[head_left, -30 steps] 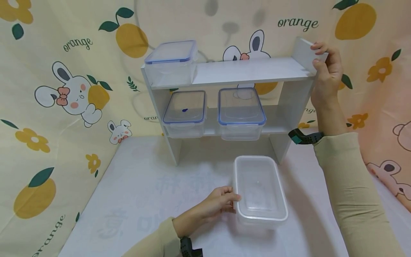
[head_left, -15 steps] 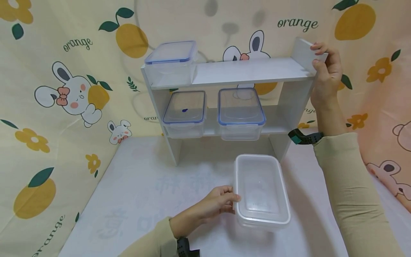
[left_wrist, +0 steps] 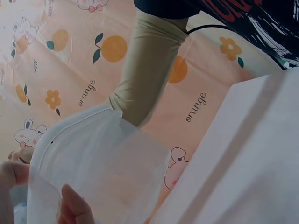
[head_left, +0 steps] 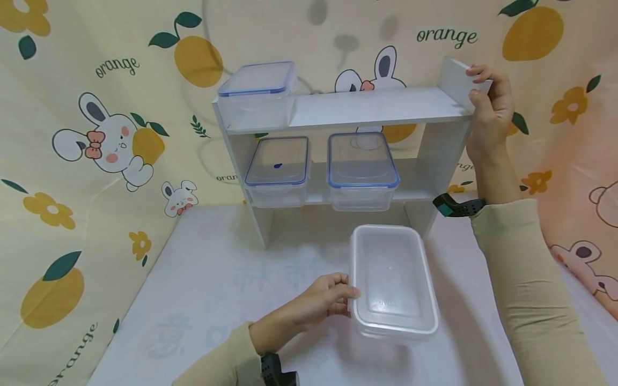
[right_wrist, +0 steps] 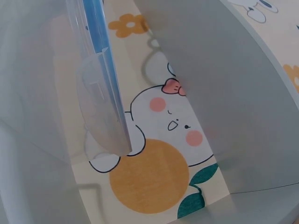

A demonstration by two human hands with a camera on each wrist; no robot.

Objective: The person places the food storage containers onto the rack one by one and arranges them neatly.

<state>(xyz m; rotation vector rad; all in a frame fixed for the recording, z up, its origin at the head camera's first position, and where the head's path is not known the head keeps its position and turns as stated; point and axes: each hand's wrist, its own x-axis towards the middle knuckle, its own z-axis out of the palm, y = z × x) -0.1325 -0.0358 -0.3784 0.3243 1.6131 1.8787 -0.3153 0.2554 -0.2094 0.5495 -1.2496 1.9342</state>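
Observation:
My left hand (head_left: 321, 303) pinches the left long side of a clear plastic food container (head_left: 393, 284) with a whitish lid, thumb on the lid's rim. The container is off the table, in front of the shelf. In the left wrist view the container (left_wrist: 112, 163) shows from its side, with part of the hand at lower left. My right hand (head_left: 492, 115) grips the raised right side panel of a white shelf (head_left: 376, 107) at its top. The right wrist view shows the shelf's inside and a blue-rimmed container, not the hand.
A blue-rimmed container (head_left: 258, 96) stands on the top board at left. Two more, a left container (head_left: 277, 169) and a right container (head_left: 363, 171), sit on the middle board, fronts jutting past its edge. The white table (head_left: 217, 300) meets a printed cloth (head_left: 120, 214).
My left hand has raised the container slightly, and it sits a little higher in the head view. The right hand keeps its grip on the shelf panel.

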